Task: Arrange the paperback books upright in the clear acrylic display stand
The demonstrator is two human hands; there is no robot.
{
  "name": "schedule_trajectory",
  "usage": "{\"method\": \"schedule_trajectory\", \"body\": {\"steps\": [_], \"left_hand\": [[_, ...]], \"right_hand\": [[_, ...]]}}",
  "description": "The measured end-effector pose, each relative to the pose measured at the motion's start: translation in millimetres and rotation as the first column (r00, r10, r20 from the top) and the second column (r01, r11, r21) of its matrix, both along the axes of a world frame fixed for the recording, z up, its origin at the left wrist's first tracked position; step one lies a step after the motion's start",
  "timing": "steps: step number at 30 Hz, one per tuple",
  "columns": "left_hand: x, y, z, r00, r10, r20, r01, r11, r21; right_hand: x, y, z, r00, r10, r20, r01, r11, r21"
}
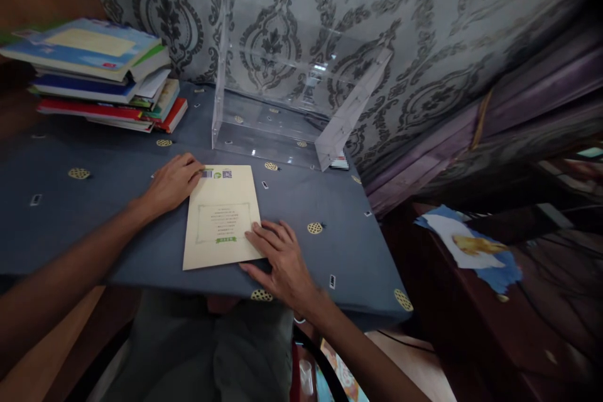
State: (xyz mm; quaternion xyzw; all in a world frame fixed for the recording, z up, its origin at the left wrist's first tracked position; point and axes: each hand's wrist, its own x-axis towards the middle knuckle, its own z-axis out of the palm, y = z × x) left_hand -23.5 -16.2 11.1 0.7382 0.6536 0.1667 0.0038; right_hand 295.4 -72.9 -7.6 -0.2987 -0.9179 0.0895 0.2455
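Left hand (173,183), right hand (288,265): grips open, fingers on booklet (219,193); best steadied by light, even pressure, opposite corners.

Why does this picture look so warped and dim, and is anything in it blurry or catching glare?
Head view: likely a wide lens, edges stretched, right corner dark; light dim overall; small bright glints on the clear acrylic rack; left forearm and far-right clutter smeared, cream booklet sharper, though its small print is unreadable; a blocky pixelated patch beside the rack's right foot.
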Motion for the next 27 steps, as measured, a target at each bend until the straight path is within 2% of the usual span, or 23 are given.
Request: {"method": "schedule_trajectory", "body": {"steps": [7, 15, 19, 22, 27], "left_hand": [[-8, -22, -14.1, 0.976, -0.173, 0.133, 0.176, 0.984, -0.005], [-2, -77, -14.7, 0.944, -0.238, 0.229, 0.246, 0.969, -0.006], [3, -94, -15.5, 0.931, -0.268, 0.248, 0.280, 0.960, -0.016], [0, -98, -12.5, 0.922, -0.278, 0.270, 0.304, 0.951, -0.060], [-16, -95, 3.7, 0.863, -0.313, 0.397, 0.400, 0.902, -0.159]], "right_hand": [[2, -6, 0.0, 0.999, 0.036, 0.023, -0.034, 0.997, -0.066], [23, -58, -8.2, 0.997, 0.081, -0.002, -0.081, 0.997, 0.009], [27, -72, -9.9, 0.990, 0.086, -0.115, -0.076, 0.993, 0.088], [26, -69, 0.7, 0.976, 0.145, -0.161, -0.125, 0.984, 0.129], [22, -50, 37.3, 0.942, 0.203, -0.268, -0.175, 0.977, 0.126]]}}
